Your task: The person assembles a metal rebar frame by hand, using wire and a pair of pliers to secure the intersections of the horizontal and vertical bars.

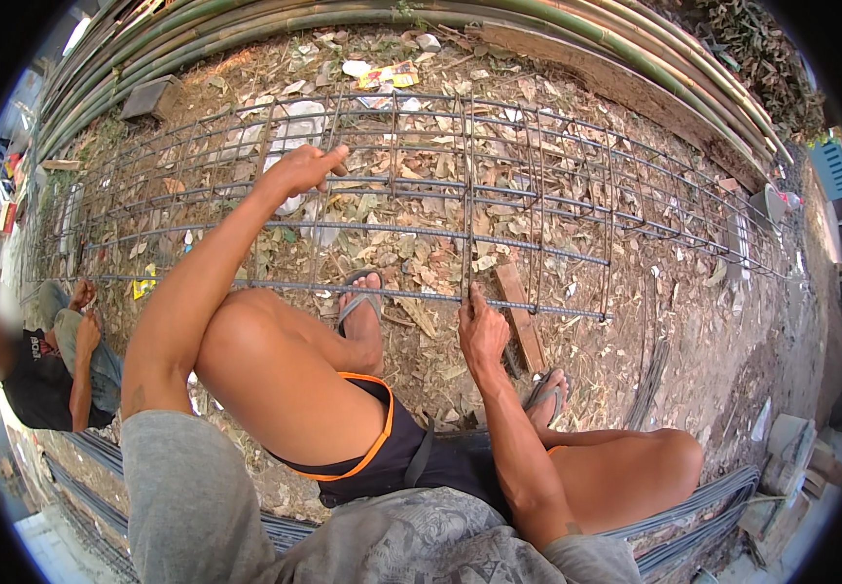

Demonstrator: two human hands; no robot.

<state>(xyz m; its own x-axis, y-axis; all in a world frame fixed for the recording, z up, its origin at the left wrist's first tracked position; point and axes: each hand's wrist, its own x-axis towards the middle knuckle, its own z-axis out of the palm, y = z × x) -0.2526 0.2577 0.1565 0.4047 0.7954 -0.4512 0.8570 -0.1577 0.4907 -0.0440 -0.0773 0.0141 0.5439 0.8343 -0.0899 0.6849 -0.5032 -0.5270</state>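
Note:
A long cage of thin ribbed steel bars (392, 227) and square stirrups stretches across in front of me, just above leaf-strewn ground. My left hand (304, 172) is over the middle of the cage, fingers curled closed near a stirrup and the far bars; what it holds is hard to make out. Lower and to the right, my right hand (484, 333) is closed on the near end of a steel stirrup (468, 209), by the nearest long bar. A short wooden block (521, 316) lies just right of that hand, partly beneath the cage.
Long bamboo poles (343, 19) and a wooden plank (615, 92) line the far side. Bundled steel rods (669, 526) lie beside and behind me. Another person (61, 360) sits at the left. A concrete block (151, 97) stands far left; dry leaves and wrappers (389, 75) litter the ground.

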